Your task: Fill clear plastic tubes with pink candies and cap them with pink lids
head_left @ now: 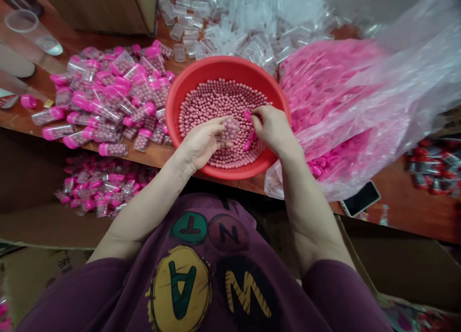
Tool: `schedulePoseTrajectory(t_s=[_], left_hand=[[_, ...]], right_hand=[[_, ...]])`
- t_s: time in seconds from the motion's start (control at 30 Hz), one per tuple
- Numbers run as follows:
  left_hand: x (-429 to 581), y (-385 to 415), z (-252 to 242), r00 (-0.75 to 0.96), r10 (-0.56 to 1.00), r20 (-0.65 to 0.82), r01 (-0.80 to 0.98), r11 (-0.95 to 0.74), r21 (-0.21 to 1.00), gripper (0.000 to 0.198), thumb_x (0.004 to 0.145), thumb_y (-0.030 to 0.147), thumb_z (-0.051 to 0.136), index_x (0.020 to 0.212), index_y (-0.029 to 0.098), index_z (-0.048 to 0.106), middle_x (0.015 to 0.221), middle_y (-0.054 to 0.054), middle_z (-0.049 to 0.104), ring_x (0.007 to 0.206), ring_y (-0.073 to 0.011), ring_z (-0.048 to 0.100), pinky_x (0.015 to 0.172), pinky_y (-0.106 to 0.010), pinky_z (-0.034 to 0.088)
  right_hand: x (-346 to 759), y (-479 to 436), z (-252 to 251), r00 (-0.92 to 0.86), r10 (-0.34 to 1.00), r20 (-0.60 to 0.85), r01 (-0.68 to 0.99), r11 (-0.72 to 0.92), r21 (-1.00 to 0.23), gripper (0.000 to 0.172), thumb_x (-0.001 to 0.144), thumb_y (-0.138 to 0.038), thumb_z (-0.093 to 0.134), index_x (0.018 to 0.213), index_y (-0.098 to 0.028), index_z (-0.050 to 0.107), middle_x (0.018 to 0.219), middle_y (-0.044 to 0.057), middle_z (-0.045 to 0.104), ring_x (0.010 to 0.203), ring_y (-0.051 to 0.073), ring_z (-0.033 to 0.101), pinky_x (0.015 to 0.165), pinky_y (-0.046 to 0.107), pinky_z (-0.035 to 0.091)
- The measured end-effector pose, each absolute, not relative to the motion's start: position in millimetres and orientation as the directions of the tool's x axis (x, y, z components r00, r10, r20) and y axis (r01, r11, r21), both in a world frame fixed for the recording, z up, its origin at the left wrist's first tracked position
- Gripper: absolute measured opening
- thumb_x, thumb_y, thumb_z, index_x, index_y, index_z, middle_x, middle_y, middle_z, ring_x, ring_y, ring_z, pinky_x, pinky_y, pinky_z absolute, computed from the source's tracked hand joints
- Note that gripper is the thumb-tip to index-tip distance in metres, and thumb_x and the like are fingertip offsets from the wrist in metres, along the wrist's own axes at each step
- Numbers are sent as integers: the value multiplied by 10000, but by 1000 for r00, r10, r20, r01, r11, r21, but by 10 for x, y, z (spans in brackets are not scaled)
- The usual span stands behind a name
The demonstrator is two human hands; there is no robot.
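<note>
Over a red basin [230, 63] full of small pink beads [219, 99], my left hand [201, 142] holds a clear plastic container [231, 129] with pink beads in it. My right hand [270, 125] is closed on a bright pink cap [247, 115] at its fingertips, just right of the container. More bright pink plastic [248, 144] shows below those fingers; whether it is held or lies on the beads I cannot tell. The container and the cap are apart.
Left of the basin lies a pile of capped bead containers [115, 92], with more in a box [104, 183] below. Clear empty containers [230, 29] cover the back. On the right are a plastic bag [360, 125] of pink caps and a phone [361, 199].
</note>
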State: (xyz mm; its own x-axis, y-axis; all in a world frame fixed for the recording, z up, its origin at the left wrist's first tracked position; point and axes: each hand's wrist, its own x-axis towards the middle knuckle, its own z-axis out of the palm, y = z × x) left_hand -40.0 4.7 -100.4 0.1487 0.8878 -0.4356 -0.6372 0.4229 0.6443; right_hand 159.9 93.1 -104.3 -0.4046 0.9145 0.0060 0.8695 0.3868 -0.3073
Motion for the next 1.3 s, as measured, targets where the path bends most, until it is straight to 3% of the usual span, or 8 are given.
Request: schedulePoseTrajectory(t_s=[0.17,0.3,0.4,0.5,0.63,0.87,1.13,1.3], left_hand=[[-392,56,-978,144,897,-418,-613,413,674,449,746,-7,558,1139,117,738,977,-53,756,837,-132,684,715,-239,520],[-392,69,-972,145,893,-425,-610,419,672,478,748,10,550,1171,107,749,974,-65,763,832,-140,684,697,-241,508],[-390,77,-985,136,887,-441,-613,425,666,424,795,64,566,1171,105,757,957,-72,768,821,-152,690,681,-247,513],[-382,78,-988,135,886,-443,-611,427,667,340,825,100,569,1100,112,769,892,-64,749,777,-150,673,648,-243,498],[-372,62,-970,103,890,-444,-588,415,695,194,823,93,588,932,137,743,826,-36,713,720,-126,618,613,-226,458],[-368,47,-974,107,900,-423,-551,408,728,124,845,114,595,768,150,685,767,-25,689,668,-114,567,599,-231,429],[-370,54,-976,101,872,-479,-521,456,721,83,871,156,623,849,152,703,726,-22,677,655,-131,607,589,-233,441],[-377,61,-1015,65,899,-433,-552,394,735,223,897,211,637,1063,147,771,812,-37,748,706,-141,661,597,-237,481]], right_hand=[[1336,1204,-1167,-387,900,-199,920,391,-24,384,993,-182,499,1257,-40,739,1336,320,752,1243,468,710,1069,605,557],[1421,1205,-1197,-413,911,6,879,400,-257,357,986,-154,488,1195,-146,778,1267,211,796,1203,372,722,1103,546,553],[1498,1124,-1133,-455,876,160,677,457,-577,279,987,-214,566,1153,-208,790,1144,106,814,1066,280,730,1001,461,599],[1495,1019,-981,-576,800,167,453,483,-750,177,979,-293,673,1082,-246,809,1038,43,811,953,228,717,917,415,610],[1452,979,-782,-699,702,137,384,531,-756,102,953,-306,751,976,-250,833,975,32,810,912,219,717,897,410,597],[1473,1055,-659,-796,604,39,366,532,-764,151,942,-346,784,1044,-254,848,964,21,831,895,214,729,861,376,584],[1430,968,-627,-785,617,50,370,533,-761,156,948,-395,783,985,-248,821,913,17,810,856,203,701,826,358,574],[1453,1020,-789,-617,780,104,409,431,-804,169,962,-366,752,1045,-227,802,955,30,797,867,199,694,809,354,590]])
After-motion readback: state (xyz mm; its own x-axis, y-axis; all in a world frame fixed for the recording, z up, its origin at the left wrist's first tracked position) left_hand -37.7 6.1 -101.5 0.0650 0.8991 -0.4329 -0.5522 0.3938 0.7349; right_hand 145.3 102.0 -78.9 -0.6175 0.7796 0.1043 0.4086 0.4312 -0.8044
